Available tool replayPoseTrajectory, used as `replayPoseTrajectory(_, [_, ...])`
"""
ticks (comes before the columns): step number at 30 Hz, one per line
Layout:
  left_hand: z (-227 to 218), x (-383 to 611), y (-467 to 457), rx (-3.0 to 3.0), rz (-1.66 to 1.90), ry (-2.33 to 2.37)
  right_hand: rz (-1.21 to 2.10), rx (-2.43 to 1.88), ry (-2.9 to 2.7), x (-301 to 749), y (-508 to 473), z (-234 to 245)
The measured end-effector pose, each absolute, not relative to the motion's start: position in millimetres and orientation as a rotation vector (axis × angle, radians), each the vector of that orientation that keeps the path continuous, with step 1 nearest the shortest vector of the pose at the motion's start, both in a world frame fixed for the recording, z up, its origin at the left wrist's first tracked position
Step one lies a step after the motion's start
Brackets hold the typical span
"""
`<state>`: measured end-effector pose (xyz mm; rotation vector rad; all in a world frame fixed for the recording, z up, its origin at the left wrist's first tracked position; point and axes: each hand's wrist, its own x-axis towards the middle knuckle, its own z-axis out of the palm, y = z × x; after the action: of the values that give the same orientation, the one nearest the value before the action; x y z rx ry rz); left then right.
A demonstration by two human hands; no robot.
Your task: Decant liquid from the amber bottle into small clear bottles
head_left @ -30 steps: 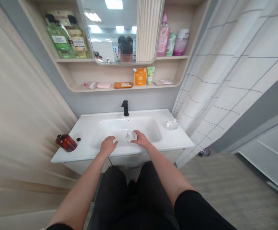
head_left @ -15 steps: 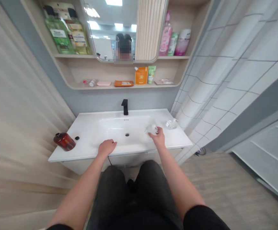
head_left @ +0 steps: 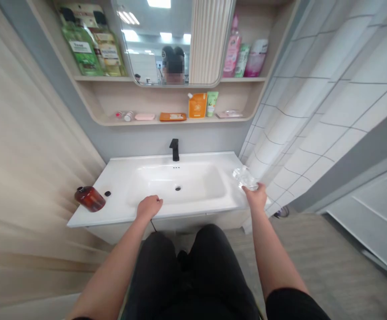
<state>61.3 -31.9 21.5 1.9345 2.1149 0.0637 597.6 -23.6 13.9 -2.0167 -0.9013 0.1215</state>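
Observation:
My right hand (head_left: 256, 196) grips a clear, see-through container (head_left: 249, 183) at the right end of the white countertop. Just behind it is another clear item (head_left: 239, 172); the two overlap in view, and their exact kind cannot be made out. My left hand (head_left: 150, 206) is closed over the front rim of the white sink (head_left: 180, 202). Whether its curled fingers hold anything is hidden. Over at the left end lies a reddish-brown bottle (head_left: 90, 198), tilted on its side, with a small round black piece (head_left: 107, 194) beside it.
A black faucet (head_left: 175, 150) stands behind the basin. Above, a wooden shelf unit (head_left: 176, 123) with a mirror (head_left: 153, 40) holds bottles, an orange pouch (head_left: 197, 105) and a green tube (head_left: 212, 104). Curtains hang at left and right, the checked one (head_left: 290, 133) close to the counter.
My right hand has carried the clear container from over the basin's right side to the counter's right end, close to the other clear item. My left hand has barely moved.

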Motion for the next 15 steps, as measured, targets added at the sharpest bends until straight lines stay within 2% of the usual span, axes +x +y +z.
replayPoseTrajectory(11, [21.1,60.7,-31.8,1.923,0.088,2.112,0.167,-2.068,-0.951,602.3,-3.6,9.9])
replayPoseTrajectory(15, [20.2,60.2,-32.3,1.938,0.096,2.113,-0.081,-1.9,-0.963,593.5,-19.8,11.3])
